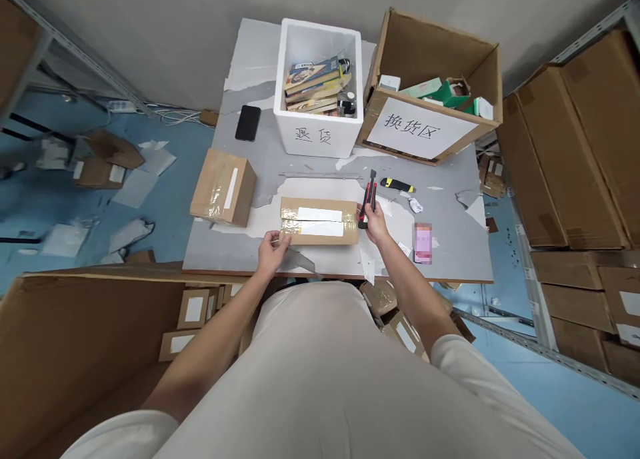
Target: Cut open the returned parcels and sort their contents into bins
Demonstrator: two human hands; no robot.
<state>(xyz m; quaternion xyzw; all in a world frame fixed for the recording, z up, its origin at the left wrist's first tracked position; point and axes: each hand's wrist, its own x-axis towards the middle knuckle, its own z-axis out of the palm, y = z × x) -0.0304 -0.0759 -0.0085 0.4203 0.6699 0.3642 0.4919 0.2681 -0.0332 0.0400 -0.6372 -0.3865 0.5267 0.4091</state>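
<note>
A long taped cardboard box [320, 204] with a white label lies in front of me, its tape seam running lengthwise. My left hand [273, 251] is at its near left corner, fingers bent and closed against the cardboard. In my right hand [376, 224] is a red and black box cutter [370, 191], pointing away from me beside the box's right end. The fingers wrap around its handle. A yellow and black box cutter [398, 184] lies just beyond, to the right. To the left stands a second taped cardboard box [223, 186].
At the table's [455, 246] back stand a white foam bin [320, 134] holding books and an open carton [410, 129] with small boxes. A black phone [248, 123] and a pink-screened phone [423, 243] lie on the table. A large open carton [90, 339] is at my left.
</note>
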